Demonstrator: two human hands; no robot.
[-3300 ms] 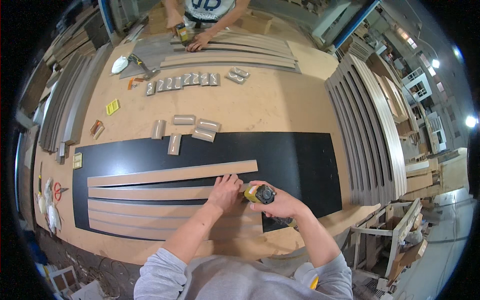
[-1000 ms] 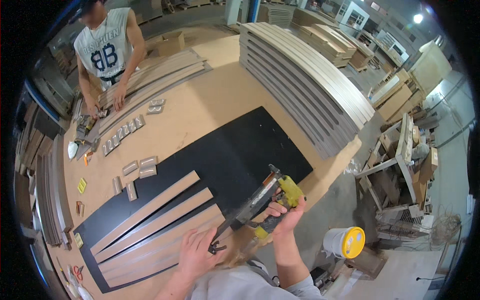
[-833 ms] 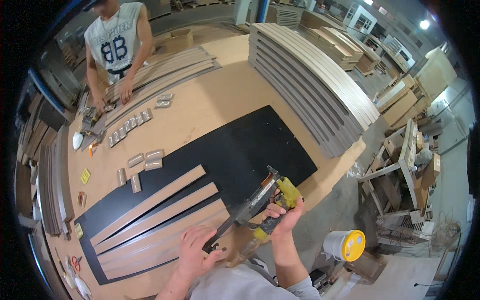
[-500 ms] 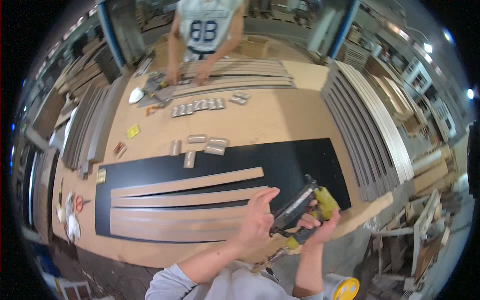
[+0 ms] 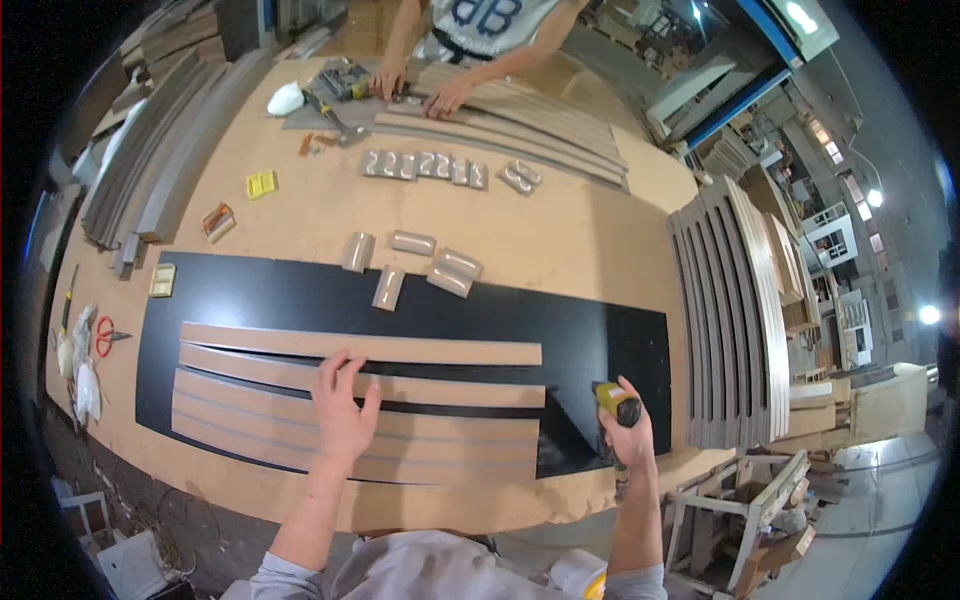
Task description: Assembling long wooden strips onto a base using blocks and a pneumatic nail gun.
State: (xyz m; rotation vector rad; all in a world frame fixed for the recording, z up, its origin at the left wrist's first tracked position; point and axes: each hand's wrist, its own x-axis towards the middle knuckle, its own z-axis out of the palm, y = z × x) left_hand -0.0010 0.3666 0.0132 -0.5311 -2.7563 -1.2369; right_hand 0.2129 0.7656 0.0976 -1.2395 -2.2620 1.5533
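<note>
My right hand (image 5: 632, 438) grips a yellow-green and black nail gun (image 5: 617, 402) above the right part of a glossy black board (image 5: 590, 330). Several long tan strips with grey edges (image 5: 450, 397) lie side by side on this board, with dark gaps between the upper ones. Over the middle of the strips is my left hand (image 5: 343, 405), its fingers apart and nothing held. Its fingertips are at the upper strips; whether they touch cannot be made out. The nail gun's lower part is hidden behind my right hand and forearm.
Beyond the board lie several short curved beige pieces (image 5: 388, 287). Across the table a person (image 5: 490, 40) handles more strips beside another nail gun (image 5: 343, 80). Slat stacks stand at the right (image 5: 735, 320) and left (image 5: 165, 170). Red-handled scissors (image 5: 104, 337) lie near the left edge.
My left hand has moved left from beside the nail gun to above the strips. My right hand has turned the nail gun from lying sideways before me to upright over the board. The view has tilted.
</note>
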